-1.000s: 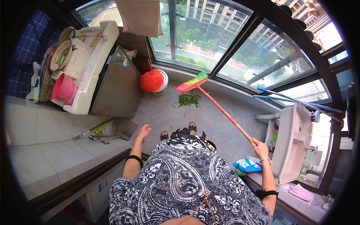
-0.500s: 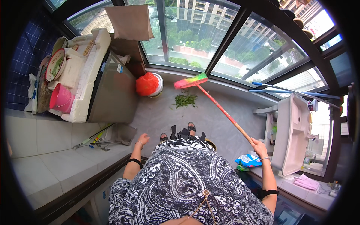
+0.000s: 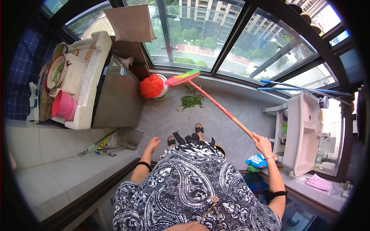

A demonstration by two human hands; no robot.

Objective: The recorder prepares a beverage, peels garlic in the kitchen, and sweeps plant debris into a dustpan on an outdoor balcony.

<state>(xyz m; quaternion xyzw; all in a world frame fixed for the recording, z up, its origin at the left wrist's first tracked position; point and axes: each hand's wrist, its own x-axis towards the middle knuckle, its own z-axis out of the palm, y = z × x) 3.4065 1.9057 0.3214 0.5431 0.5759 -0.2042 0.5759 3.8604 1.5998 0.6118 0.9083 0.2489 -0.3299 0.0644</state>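
Note:
My right hand (image 3: 263, 144) is wrapped round the upper end of the handle of a broom (image 3: 220, 107). Its handle is orange-red, and its bristles run from pink to green. The broom head is held out by the window wall, its pink end next to a white bucket (image 3: 162, 92) with a red plastic bag (image 3: 152, 86) over it. Just below the broom head, a small heap of green leaves (image 3: 192, 101) lies on the grey floor. My left hand (image 3: 153, 143) hangs at my side, loosely open with nothing in it.
On the left a grey cabinet (image 3: 117, 94) bears a white foam tray (image 3: 83, 111) with a pink bucket (image 3: 64, 106) and a bowl. A pale sink (image 3: 298, 138) stands on the right, with blue poles (image 3: 300, 89) behind it. A blue packet (image 3: 256, 161) lies near my right arm.
The broom head has swung left, from above the leaves to the bucket's side. My right hand has shifted slightly left and up with it. My left hand still hangs at my side.

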